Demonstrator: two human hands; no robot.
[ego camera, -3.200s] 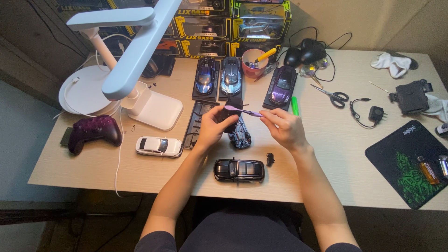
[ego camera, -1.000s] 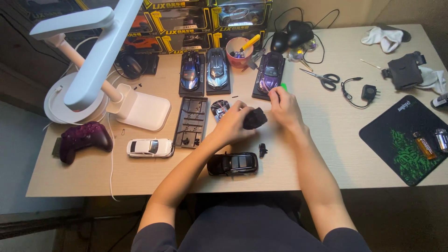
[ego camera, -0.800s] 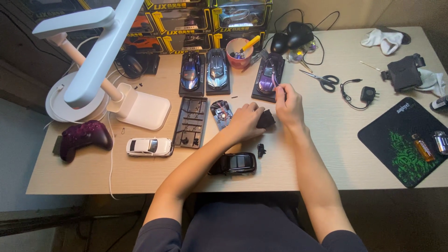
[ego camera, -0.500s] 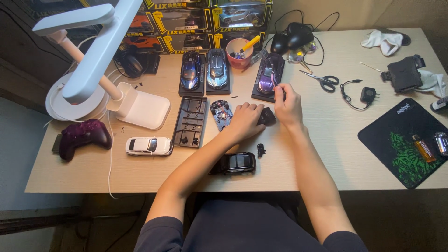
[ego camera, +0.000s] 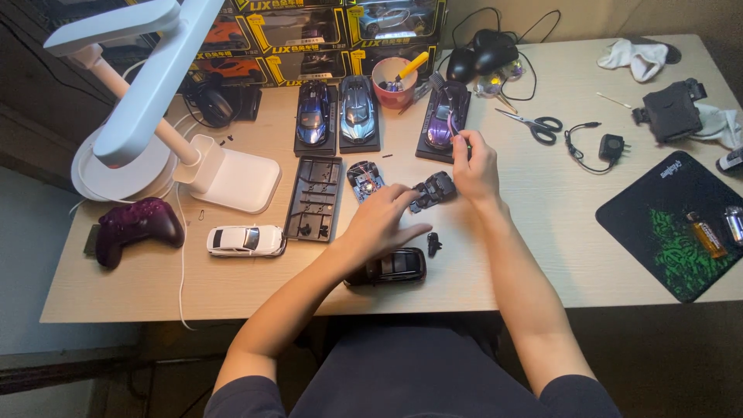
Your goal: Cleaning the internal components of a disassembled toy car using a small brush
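Head view: both hands over the middle of the desk (ego camera: pixel 542 255), working on a small dark toy car body (ego camera: pixel 433 190). Left hand (ego camera: pixel 383 220) lies flat, fingers spread and loose, fingertips touching the body's near end; nothing clamped. Right hand (ego camera: pixel 474 164) sits just right of the body with fingers pinched on a thin purple tool (ego camera: pixel 451 124) whose tip points away from the person. Step in hand looks like disassembly or reassembly of the model: body steadied, tool ready. The next move likely calls for bringing the tool tip down to the body while the left hand pins it, with fine aim, since the parts are small.

Relative to the car body: a loose chassis with exposed innards (ego camera: pixel 365 178) just left; a black plastic display tray (ego camera: pixel 313 197) further left; a white toy car (ego camera: pixel 245 240) beyond that; a black toy car (ego camera: pixel 391 265) near, toward the person, with a small black part (ego camera: pixel 433 244) beside it. Behind it, three purple and blue model cars on black bases (ego camera: pixel 340 112), and a red cup (ego camera: pixel 391 83).

Packages: black and yellow window boxes (ego camera: pixel 325 31) stacked at the far edge behind the cup, rectangular, each showing a car. A black mat with green print (ego camera: pixel 673 228) is far right. White desk lamp (ego camera: pixel 155 93) and dark red game controller (ego camera: pixel 135 224) are far left.
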